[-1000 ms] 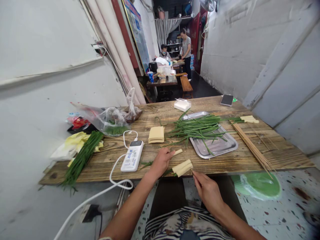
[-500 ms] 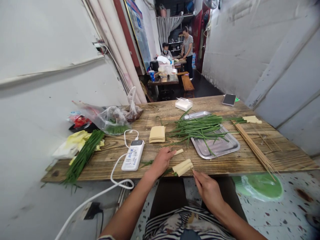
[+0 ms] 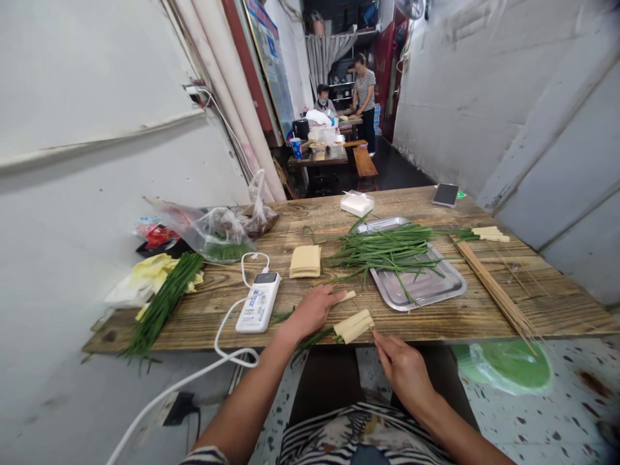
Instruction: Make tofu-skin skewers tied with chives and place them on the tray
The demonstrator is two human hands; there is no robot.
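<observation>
While the rolls (image 3: 353, 325) slant away rightward, the right hand (image 3: 404, 367) pinches their skewer (image 3: 372, 328), the left hand's (image 3: 314, 312) grip unclear.

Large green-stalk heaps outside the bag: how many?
2: a pile across the metal tray, a bundle over the left end of the wooden table. Stray strands not counted.

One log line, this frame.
left hand: touching pale-yellow roll; right hand: pinching skewer with chive rolls; ahead: chives across metal tray

The left hand (image 3: 316, 311) hides one end of the small pale roll (image 3: 348, 296).
</observation>
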